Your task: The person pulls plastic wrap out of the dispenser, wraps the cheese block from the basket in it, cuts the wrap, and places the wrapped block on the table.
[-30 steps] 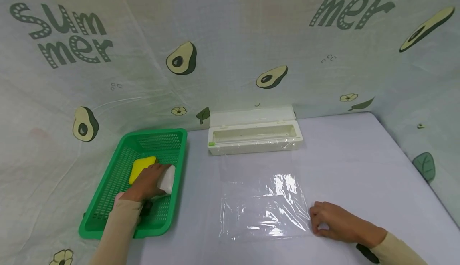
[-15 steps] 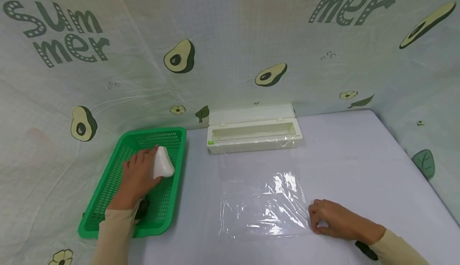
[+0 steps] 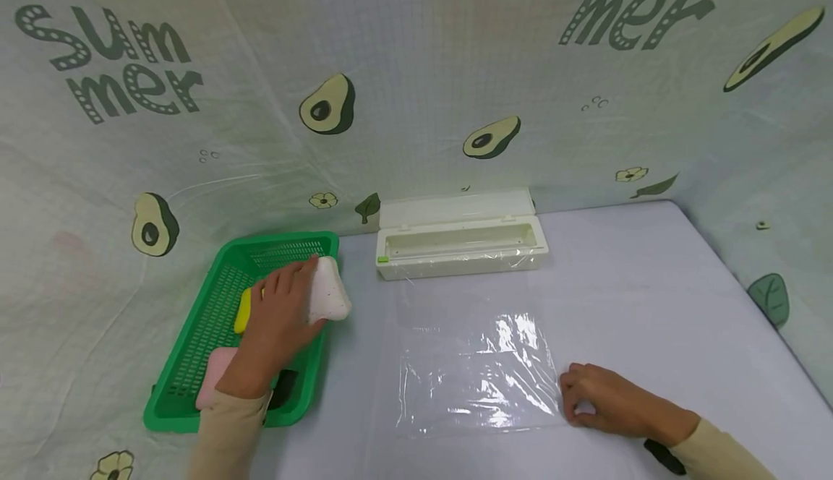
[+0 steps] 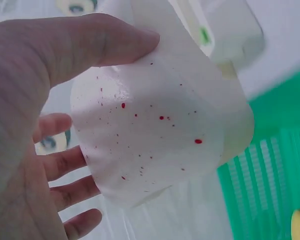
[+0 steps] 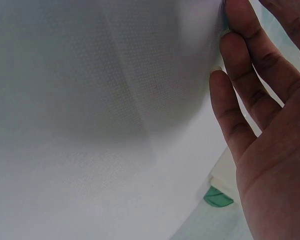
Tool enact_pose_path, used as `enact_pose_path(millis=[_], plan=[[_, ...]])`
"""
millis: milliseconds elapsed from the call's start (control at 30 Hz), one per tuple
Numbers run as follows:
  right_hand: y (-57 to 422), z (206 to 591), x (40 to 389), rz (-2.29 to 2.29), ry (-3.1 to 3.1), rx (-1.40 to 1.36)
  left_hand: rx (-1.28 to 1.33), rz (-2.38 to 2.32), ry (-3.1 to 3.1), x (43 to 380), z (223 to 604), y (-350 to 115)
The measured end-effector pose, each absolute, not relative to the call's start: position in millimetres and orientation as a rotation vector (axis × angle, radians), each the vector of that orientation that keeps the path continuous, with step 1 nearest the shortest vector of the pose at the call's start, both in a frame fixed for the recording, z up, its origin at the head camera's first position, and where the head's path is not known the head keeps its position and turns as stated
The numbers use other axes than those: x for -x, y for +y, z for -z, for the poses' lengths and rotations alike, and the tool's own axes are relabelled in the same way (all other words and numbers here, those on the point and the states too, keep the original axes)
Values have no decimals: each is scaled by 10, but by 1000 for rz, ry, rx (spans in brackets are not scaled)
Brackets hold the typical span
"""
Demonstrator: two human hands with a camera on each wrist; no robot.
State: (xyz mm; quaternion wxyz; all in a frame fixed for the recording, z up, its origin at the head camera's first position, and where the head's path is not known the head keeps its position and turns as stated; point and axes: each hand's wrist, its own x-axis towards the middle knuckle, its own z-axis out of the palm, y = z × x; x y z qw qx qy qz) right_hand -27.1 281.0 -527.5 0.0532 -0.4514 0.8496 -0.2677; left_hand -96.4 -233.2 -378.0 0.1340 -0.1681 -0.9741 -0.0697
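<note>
My left hand (image 3: 278,321) grips a white block with rounded corners (image 3: 328,290) over the right rim of the green basket (image 3: 315,386). In the left wrist view, the thumb lies across the block's face, which has small red and dark specks. At the right, my right hand (image 3: 601,400) pinches the near right corner of a clear sheet of plastic wrap (image 3: 475,386) between thumb and finger. The sheet runs flat over the table from the white wrap dispenser (image 3: 462,263), whose lid (image 3: 455,209) is raised. Its fingertips sit low at the table surface.
A yellow piece (image 3: 242,311) and a pink piece (image 3: 215,375) lie in the basket, partly behind the left hand and arm. The table (image 3: 625,285) has a white cover. A printed cloth (image 3: 416,68) hangs behind it.
My left hand has lifted the white block from inside the basket and carried it right to the rim. The pink and yellow pieces show again. My right hand stays at the wrap's corner.
</note>
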Motion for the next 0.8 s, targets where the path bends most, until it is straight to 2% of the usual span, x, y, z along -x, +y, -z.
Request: enact_pose_path(millis=[433, 800], plan=[[2821, 5296, 252, 844, 2591, 1390, 747, 236, -2848, 795, 4243, -1537], [2838, 5305, 237, 834, 2604, 1374, 942, 186, -2865, 644, 4622, -1053]])
